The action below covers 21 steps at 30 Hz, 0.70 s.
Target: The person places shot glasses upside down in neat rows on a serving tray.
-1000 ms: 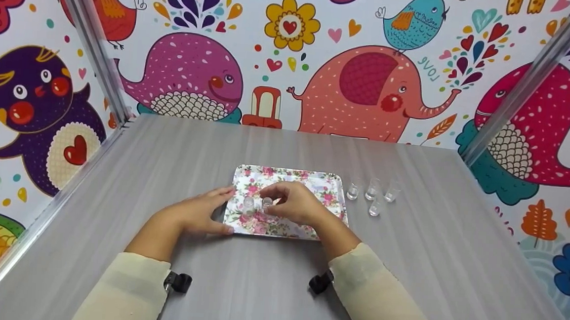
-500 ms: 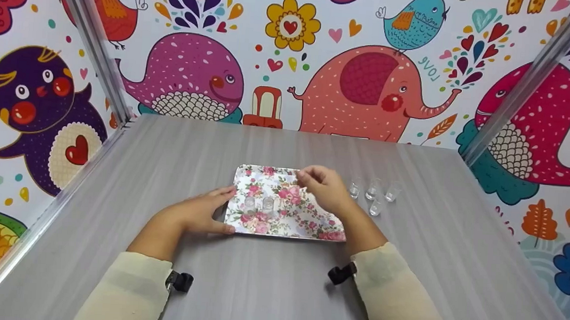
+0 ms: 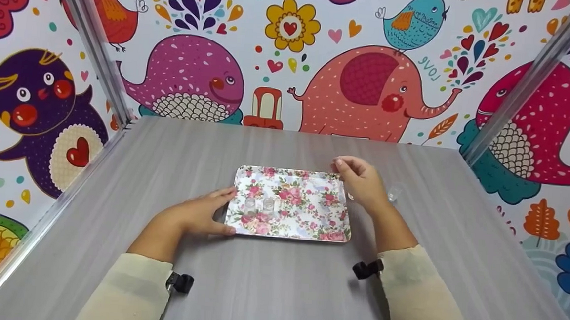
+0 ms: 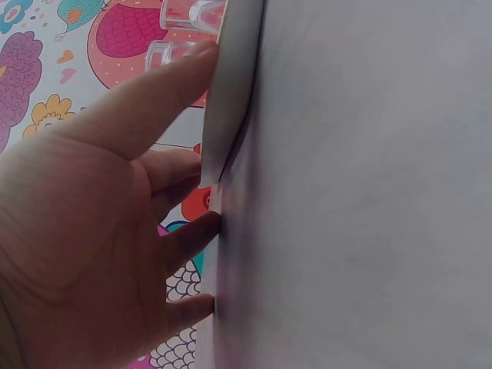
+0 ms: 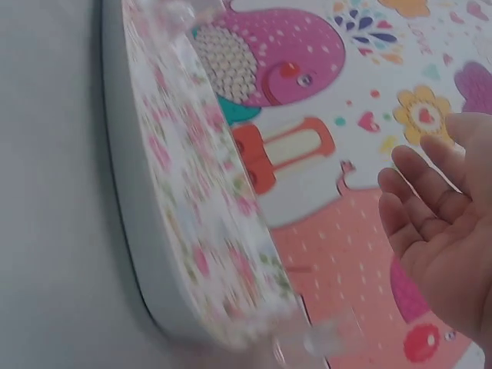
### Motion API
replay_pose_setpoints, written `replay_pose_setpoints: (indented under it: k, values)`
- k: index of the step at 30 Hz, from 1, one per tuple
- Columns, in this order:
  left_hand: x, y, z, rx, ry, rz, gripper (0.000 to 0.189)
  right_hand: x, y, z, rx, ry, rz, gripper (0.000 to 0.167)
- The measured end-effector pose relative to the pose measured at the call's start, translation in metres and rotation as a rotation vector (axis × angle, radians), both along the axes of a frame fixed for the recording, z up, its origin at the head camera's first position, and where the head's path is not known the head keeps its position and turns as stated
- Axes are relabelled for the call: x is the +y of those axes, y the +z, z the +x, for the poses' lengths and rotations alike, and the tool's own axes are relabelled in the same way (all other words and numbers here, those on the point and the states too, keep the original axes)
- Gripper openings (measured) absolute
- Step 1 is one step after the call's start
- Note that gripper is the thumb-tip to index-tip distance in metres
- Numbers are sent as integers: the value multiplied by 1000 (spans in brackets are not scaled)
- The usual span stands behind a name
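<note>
Two small clear shot glasses, a left one [image 3: 250, 205] and a right one [image 3: 268, 206], stand on the left part of a floral tray [image 3: 307, 206]. My left hand [image 3: 197, 211] rests its fingertips and thumb against the tray's left end, fingers fairly straight. The left wrist view shows that thumb [image 4: 165, 92] at the tray's side wall. Over the tray's far right corner, my right hand [image 3: 360, 182] holds nothing, its fingers loosely bent. Another clear glass [image 3: 394, 192] shows just right of that hand, which hides most of the others beside the tray.
The tray lies on a grey wood-grain table [image 3: 267, 282]. Cartoon-printed walls [image 3: 323, 24] close off the back and both sides, with metal posts [image 3: 94, 44] at the corners. A blurred glass [image 5: 330, 338] is low in the right wrist view.
My right hand has let go of a glass on the tray and moved right, past the tray's far right corner, towards the glasses there. My left hand has stayed at the tray's left end.
</note>
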<state>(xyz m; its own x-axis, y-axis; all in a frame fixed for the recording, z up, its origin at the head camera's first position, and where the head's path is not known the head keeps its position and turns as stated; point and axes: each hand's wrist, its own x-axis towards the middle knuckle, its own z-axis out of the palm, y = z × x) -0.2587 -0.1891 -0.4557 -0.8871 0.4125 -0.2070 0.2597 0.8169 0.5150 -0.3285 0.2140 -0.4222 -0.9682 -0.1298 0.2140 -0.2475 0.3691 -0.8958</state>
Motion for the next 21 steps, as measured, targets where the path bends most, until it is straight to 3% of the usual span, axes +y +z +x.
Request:
replay_pose_setpoints:
  k: [10, 21]
  values:
    - [-1, -1, 0, -13, 8, -10, 107, 57, 2, -3, 0, -93, 9, 47]
    - [0, 0, 0, -22, 14, -13, 107, 103, 5, -1, -111, -207, 46, 63]
